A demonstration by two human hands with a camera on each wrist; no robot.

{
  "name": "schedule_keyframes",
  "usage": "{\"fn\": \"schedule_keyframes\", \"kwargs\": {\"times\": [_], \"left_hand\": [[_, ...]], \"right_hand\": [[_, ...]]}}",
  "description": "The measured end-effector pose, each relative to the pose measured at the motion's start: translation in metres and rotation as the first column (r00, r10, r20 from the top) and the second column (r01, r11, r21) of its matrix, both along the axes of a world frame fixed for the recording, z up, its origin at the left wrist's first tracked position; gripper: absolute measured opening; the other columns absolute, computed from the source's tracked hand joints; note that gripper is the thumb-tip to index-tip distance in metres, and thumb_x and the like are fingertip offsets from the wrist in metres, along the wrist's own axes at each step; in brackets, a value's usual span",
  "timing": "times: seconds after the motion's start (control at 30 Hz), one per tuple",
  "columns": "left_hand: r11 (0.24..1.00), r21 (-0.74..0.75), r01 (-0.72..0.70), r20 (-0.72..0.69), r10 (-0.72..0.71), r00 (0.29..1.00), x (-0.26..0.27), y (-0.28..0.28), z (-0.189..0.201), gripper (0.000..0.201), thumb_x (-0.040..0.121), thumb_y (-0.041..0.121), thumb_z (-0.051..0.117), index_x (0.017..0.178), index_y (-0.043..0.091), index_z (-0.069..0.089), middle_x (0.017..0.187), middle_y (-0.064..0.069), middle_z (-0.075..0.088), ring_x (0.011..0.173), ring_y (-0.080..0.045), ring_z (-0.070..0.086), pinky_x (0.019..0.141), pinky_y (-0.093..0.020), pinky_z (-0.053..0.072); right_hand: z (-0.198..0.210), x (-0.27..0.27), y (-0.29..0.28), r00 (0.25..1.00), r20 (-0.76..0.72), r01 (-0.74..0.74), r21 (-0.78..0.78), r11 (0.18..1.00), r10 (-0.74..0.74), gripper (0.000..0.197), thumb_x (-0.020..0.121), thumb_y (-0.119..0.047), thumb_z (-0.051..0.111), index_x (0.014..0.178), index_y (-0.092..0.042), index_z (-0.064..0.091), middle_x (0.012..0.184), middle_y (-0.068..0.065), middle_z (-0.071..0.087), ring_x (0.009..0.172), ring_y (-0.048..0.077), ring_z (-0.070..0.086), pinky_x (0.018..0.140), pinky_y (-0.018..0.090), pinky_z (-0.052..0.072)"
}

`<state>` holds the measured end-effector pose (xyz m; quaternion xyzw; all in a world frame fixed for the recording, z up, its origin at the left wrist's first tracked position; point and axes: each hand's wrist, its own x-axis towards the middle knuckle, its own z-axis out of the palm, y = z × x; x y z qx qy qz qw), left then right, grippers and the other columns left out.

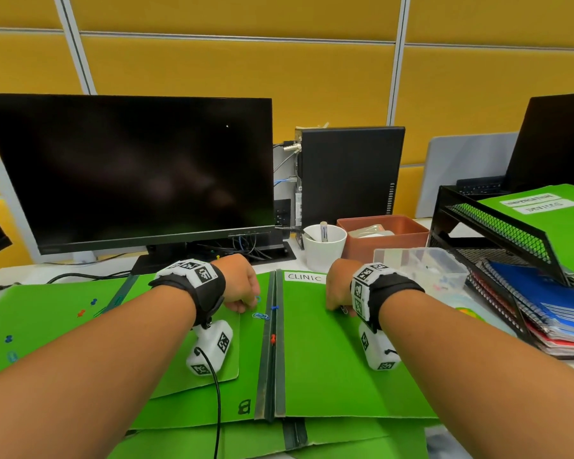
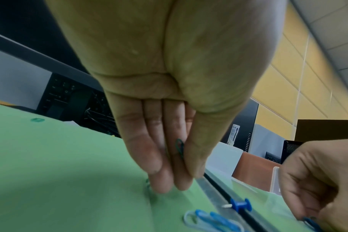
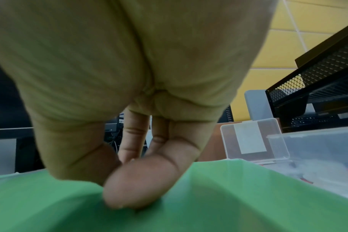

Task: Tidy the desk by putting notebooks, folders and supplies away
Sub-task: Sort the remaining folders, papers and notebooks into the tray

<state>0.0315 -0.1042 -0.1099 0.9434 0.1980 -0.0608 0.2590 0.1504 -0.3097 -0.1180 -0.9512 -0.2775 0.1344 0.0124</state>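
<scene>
Several green folders lie overlapping on the desk, one labelled CLINIC (image 1: pixel 328 366) under my right hand. My left hand (image 1: pixel 242 294) pinches a green paper clip (image 2: pixel 179 147) between thumb and fingers, its fingertips (image 2: pixel 163 185) touching a folder. Beside it lie blue paper clips (image 1: pixel 260 315), a blue push pin (image 1: pixel 274 307) and a red push pin (image 1: pixel 273 339) along the folder spine. My right hand (image 1: pixel 338 293) is curled, thumb (image 3: pixel 133 188) down on the folder, pinching a blue paper clip (image 2: pixel 310 220).
More pins and clips dot the left folder (image 1: pixel 47 319). An open clear plastic box (image 1: pixel 421 265), a white cup (image 1: pixel 323 250) and a brown tray (image 1: pixel 381 236) stand behind my right hand. A black mesh rack (image 1: pixel 497 226) with folders and notebooks (image 1: pixel 544 309) is at right; a monitor (image 1: pixel 130 170) behind.
</scene>
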Motion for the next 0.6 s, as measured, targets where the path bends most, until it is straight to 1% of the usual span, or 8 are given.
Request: {"fn": "schedule_keyframes", "kwargs": {"times": [0.07,0.2,0.27,0.33,0.4,0.47,0.53,0.6], "left_hand": [[0.999,0.019,0.028,0.003,-0.028,1.000,0.002,-0.002,0.006,0.008,0.083,0.003,0.080,0.086,0.009,0.075,0.067,-0.003,0.074,0.059,-0.015,0.071,0.058,-0.026,0.060],[0.995,0.067,0.075,0.080,-0.080,0.994,0.014,-0.011,0.023,0.007,0.082,0.010,0.082,0.078,0.015,0.079,0.071,-0.004,0.075,0.063,-0.013,0.069,0.069,-0.030,0.063],[0.989,0.107,0.105,0.122,-0.118,0.985,0.022,-0.021,0.031,0.008,0.081,0.016,0.084,0.075,0.021,0.080,0.072,0.002,0.075,0.065,-0.010,0.065,0.068,-0.030,0.060],[0.984,0.120,0.132,0.162,-0.150,0.975,0.030,-0.036,0.036,0.005,0.080,0.020,0.085,0.078,0.023,0.082,0.075,0.007,0.075,0.068,-0.007,0.064,0.066,-0.025,0.055],[0.980,0.125,0.157,0.187,-0.178,0.966,0.040,-0.050,0.038,0.003,0.080,0.021,0.085,0.082,0.023,0.083,0.081,0.008,0.077,0.075,-0.007,0.067,0.069,-0.023,0.053],[0.975,0.126,0.183,0.200,-0.206,0.958,0.049,-0.066,0.037,0.004,0.080,0.020,0.084,0.081,0.024,0.083,0.081,0.010,0.076,0.077,-0.007,0.067,0.068,-0.021,0.051],[0.971,0.111,0.212,0.210,-0.232,0.950,0.058,-0.081,0.034,0.007,0.080,0.017,0.083,0.078,0.024,0.082,0.070,0.013,0.073,0.067,-0.005,0.065,0.067,-0.020,0.051],[0.968,0.101,0.229,0.223,-0.246,0.943,0.066,-0.094,0.030,0.009,0.081,0.012,0.081,0.080,0.021,0.082,0.056,0.015,0.067,0.055,-0.003,0.060,0.062,-0.018,0.051]], "right_hand": [[0.000,0.001,-0.003,0.999,-0.034,0.017,0.049,0.999,-0.015,0.027,0.079,-0.027,0.082,0.095,-0.008,0.074,0.090,0.013,0.077,0.083,0.029,0.077,0.081,0.044,0.064],[-0.004,-0.004,-0.011,0.998,-0.056,0.040,0.144,0.989,-0.032,0.029,0.077,-0.024,0.084,0.098,-0.006,0.076,0.094,0.015,0.077,0.086,0.031,0.076,0.080,0.049,0.064],[-0.004,-0.007,-0.015,0.997,-0.078,0.035,0.168,0.985,-0.022,0.029,0.079,-0.022,0.083,0.100,-0.003,0.076,0.098,0.017,0.076,0.090,0.033,0.076,0.081,0.050,0.063],[-0.003,-0.009,-0.023,0.994,-0.113,0.038,0.213,0.976,-0.014,0.029,0.079,-0.021,0.081,0.100,0.000,0.076,0.098,0.019,0.077,0.091,0.034,0.076,0.080,0.052,0.063],[-0.003,-0.009,-0.034,0.982,-0.188,0.076,0.268,0.961,-0.025,0.028,0.083,-0.016,0.078,0.102,0.004,0.075,0.095,0.021,0.077,0.085,0.034,0.077,0.082,0.052,0.063],[-0.004,-0.007,-0.047,0.940,-0.334,0.196,0.357,0.913,-0.071,0.023,0.085,-0.003,0.072,0.104,0.009,0.072,0.089,0.025,0.076,0.069,0.032,0.073,0.085,0.052,0.062],[-0.005,-0.006,-0.062,0.901,-0.423,0.293,0.426,0.856,-0.098,0.014,0.086,0.004,0.071,0.099,0.007,0.071,0.080,0.023,0.072,0.059,0.029,0.067,0.084,0.052,0.062],[-0.006,-0.003,-0.077,0.882,-0.455,0.352,0.469,0.810,-0.120,0.006,0.087,0.004,0.072,0.090,0.000,0.070,0.073,0.020,0.069,0.056,0.026,0.065,0.081,0.049,0.062]]}}
